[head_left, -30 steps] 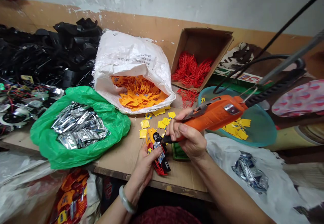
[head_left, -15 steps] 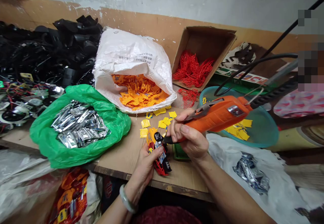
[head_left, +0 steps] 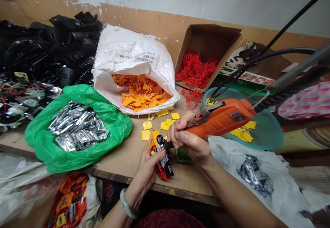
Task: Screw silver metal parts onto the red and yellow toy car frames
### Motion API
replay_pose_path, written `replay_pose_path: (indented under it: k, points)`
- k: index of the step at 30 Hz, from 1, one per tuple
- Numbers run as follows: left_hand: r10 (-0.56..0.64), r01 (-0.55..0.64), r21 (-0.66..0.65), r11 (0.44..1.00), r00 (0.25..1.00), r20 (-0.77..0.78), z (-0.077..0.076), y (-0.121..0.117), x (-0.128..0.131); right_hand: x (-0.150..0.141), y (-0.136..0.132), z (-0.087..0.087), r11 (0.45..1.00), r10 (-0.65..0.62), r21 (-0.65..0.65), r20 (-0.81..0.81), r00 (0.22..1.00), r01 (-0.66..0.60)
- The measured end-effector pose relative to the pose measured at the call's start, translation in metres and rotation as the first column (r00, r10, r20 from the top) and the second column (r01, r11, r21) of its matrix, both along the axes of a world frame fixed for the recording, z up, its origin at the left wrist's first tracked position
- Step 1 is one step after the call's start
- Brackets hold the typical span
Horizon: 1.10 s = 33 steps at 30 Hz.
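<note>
My left hand (head_left: 148, 166) is closed around a small plastic assembly (head_left: 165, 164) in orange, red, black and silver, the thumb pressed on its silver part. My right hand (head_left: 188, 138) grips an orange electric screwdriver (head_left: 219, 116), wrapped around its front end. The screwdriver's dark nose (head_left: 168, 145) points left and meets the assembly's upper right side; the exact contact at its tip is hidden. Small yellow plastic pieces (head_left: 167, 123) lie on the cardboard-topped table (head_left: 123, 156) just beyond my hands. Partly behind my right hand is a green basket (head_left: 182, 155).
A green bag (head_left: 38, 135) of silver parts stands left, a white sack (head_left: 134, 49) of orange parts behind. Red pieces fill a cardboard box (head_left: 232, 37). A teal basin (head_left: 275, 132) and a white bag (head_left: 221, 152) stand right. Black cables (head_left: 278, 35) hang above.
The view has shifted slightly. Both hands keep their grips, and the screwdriver's nose stays against the assembly, with the tool's rear tilted only a little differently.
</note>
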<state>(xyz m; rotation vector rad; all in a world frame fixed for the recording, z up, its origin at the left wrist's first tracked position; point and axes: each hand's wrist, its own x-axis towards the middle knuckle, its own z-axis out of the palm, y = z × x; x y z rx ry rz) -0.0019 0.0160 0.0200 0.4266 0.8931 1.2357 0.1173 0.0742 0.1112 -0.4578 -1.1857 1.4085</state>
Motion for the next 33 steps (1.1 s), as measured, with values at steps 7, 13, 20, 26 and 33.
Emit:
replay_pose_path:
  k: [7, 13, 20, 26, 33]
  points:
    - [0.012, -0.012, 0.013, 1.0, 1.0, -0.003, 0.003, 0.0, 0.002, 0.009, 0.0, -0.007, 0.995, 0.093, 0.027, 0.157, 0.983, -0.099]
    - [-0.016, 0.019, 0.051, 0.999, 0.998, -0.066, 0.004, 0.002, 0.005, 0.01, -0.001, 0.002, 0.972, 0.206, 0.051, 0.277, 0.938, -0.229]
    - [-0.022, 0.024, 0.031, 0.999, 0.998, -0.05, 0.005, 0.001, -0.002, 0.006, 0.009, 0.0, 0.994, 0.111, -0.016, 0.064, 0.992, -0.11]
    - [0.029, -0.029, -0.022, 0.999, 0.999, -0.033, 0.005, -0.008, -0.016, 0.023, 0.001, 0.0, 0.948, -0.317, 0.026, 0.146, 0.937, 0.316]
    - [0.075, -0.073, -0.075, 0.995, 0.997, 0.025, 0.013, -0.021, -0.026, 0.036, -0.054, -0.029, 0.551, -0.831, 0.204, 0.216, 0.512, 0.809]
